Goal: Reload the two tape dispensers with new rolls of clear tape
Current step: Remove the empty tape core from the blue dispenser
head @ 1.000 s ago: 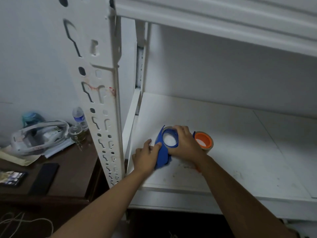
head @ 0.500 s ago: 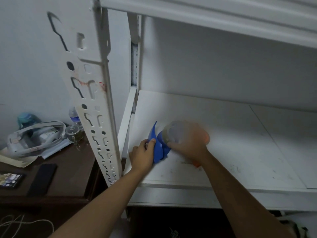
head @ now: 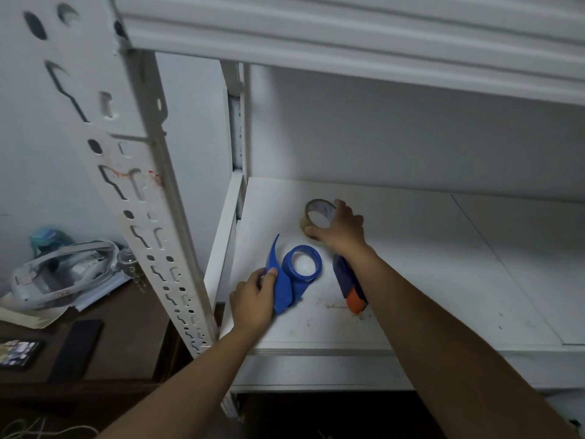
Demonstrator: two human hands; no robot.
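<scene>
On the white shelf (head: 411,264), the left hand (head: 253,296) pinches the near-left edge of the blue tape dispenser (head: 292,275), whose ring stands empty. The right hand (head: 342,229), fingers curled, grips a roll of clear tape (head: 318,218) just beyond it. A second, dark-blue-and-orange dispenser (head: 348,286) lies partly hidden under the right forearm.

Dim, cool and flat overall, brightest on the white shelf board (head: 411,248). Deep shadow below the shelf board and over the dark desk (head: 104,343) left of it. Soft shade under the upper beam. No glare. Wide-angle bending at the edges, upright post (head: 133,185) leaning. Slight softness, grainy darks.
</scene>
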